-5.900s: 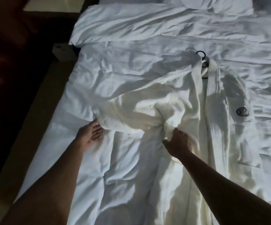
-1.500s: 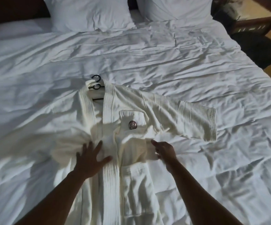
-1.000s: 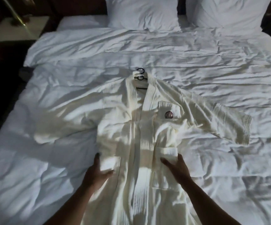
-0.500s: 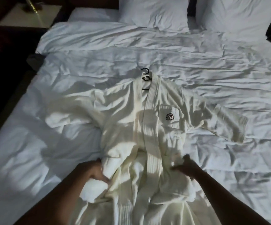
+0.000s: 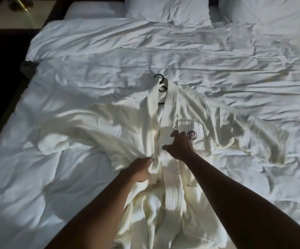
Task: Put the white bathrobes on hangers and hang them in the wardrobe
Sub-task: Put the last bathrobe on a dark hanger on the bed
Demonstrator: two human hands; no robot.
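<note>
The white ribbed-collar cotton bathrobe lies face up across the middle of the bed, sleeves flung toward the left and right edges, hem trailing off the near edge. A black plastic hanger is already inside the collar, its hook poking out toward the two white pillows at the head edge. So the hanging half looks done, and this reads as closing the front. The left hand pinches the left front panel at waist level, its grip curled round a fold of fabric, likely to draw it under the other side. The right hand hovers with spread fingers over the right panel beside the dark round embroidered crest, its grip open and holding nothing, placed to smooth or catch that lapel. The wardrobe is nowhere in view.
</note>
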